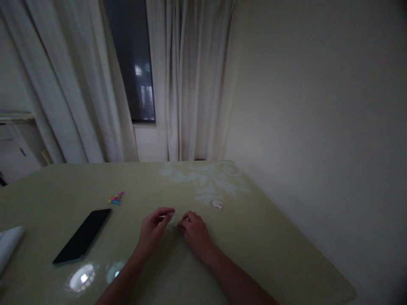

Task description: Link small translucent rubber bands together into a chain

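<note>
My left hand [156, 225] is just left of the middle of the table, thumb and fingertips pinched on a small, pale, see-through piece [172, 218] whose kind I cannot make out. Facing it, my right hand [194, 231] has its fingers curled down close to the tabletop. Something small and whitish shows at its fingertips, too blurred to name. Below the gap between the hands lie faint yellowish bits [170, 240]. A little pile of white pieces [218, 205] rests beyond my right hand. Farther left is a cluster of small multicoloured pieces [116, 198].
A dark, flat tablet or phone [83, 236] lies on the left of the pale green table [143, 182]. At the left edge is a white object [9, 243], partly cut off. Curtains [200, 84] hang behind, and a wall [318, 127] borders the right side.
</note>
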Available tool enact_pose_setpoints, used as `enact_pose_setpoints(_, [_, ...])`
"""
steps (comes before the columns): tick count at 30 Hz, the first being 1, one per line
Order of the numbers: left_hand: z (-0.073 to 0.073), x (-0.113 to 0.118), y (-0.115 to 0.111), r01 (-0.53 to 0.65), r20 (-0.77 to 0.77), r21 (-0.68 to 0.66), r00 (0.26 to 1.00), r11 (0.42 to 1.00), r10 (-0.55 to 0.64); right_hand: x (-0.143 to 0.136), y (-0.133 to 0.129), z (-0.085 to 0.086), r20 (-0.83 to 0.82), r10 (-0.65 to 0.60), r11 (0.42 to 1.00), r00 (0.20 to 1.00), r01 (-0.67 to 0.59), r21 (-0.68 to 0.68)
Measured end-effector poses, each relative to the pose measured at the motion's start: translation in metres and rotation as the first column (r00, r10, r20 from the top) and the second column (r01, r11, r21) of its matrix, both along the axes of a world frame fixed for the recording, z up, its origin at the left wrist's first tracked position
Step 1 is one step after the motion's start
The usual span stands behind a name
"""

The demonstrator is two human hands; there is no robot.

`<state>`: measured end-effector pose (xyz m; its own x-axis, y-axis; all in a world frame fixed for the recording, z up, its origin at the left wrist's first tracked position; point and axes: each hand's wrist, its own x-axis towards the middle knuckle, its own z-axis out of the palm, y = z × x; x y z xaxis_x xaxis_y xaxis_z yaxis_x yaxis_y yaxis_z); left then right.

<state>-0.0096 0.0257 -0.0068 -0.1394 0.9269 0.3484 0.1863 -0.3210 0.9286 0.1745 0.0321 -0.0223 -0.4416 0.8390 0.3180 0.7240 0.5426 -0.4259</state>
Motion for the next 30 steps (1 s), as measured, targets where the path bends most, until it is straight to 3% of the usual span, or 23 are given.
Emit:
enact_pose_setpoints(8, [0.004, 0.004, -0.004, 0.001, 0.051, -0.010, 0.999, 1.000, 0.000, -0.004, 0.004, -0.011, 0.198, -0.055, 0.994, 0.979, 0.034, 0.107])
enact_pose_setpoints(15, [0.001, 0.002, -0.003, -0.012, 0.026, -0.023, 1.000, 1.000, 0.013, 0.010, -0.001, -0.001, 0.036, -0.041, 0.999, 0.999, 0.040, 0.034])
enact_pose_setpoints(21, [0.002, 0.003, -0.003, 0.005, 0.030, -0.023, 1.000, 1.000, -0.004, 0.018, 0.001, 0.002, -0.097, -0.111, 0.994, 0.989, 0.111, -0.008])
enact_pose_setpoints(30, [0.004, 0.005, -0.004, 0.053, 0.053, -0.003, 0.997, 0.999, -0.053, 0.011, 0.006, -0.005, 0.071, -0.101, 0.995, 0.992, 0.101, 0.004])
